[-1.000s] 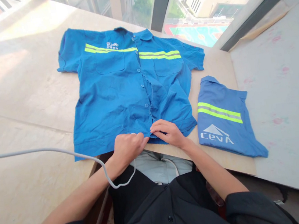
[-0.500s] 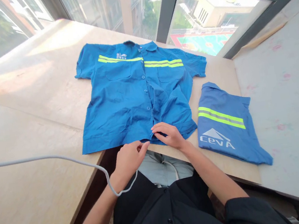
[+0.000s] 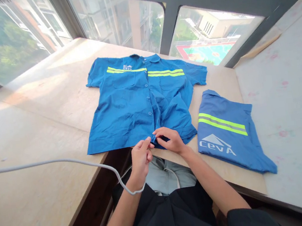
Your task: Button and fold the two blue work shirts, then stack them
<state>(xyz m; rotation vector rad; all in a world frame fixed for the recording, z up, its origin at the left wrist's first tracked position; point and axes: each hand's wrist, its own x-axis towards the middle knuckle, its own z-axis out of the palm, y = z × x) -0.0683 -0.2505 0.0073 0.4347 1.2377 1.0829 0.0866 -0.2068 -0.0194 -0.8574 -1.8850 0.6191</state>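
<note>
The folded shirt [image 3: 232, 120] reads "CEVA" [image 3: 210, 146]; lettering [image 3: 127, 67] on the spread shirt [image 3: 128, 108] is illegible.

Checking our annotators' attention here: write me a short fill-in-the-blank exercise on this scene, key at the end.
1. The left hand and right hand are at the lower front of the spread-out shirt, whose main colour is ____.
2. The folded shirt lies to the person's ____ of it.
3. The large white letters on the folded shirt spell ____.
4. In view, the pale cable crosses the person's ____ wrist.

Missing words: blue; right; CEVA; left.
</note>
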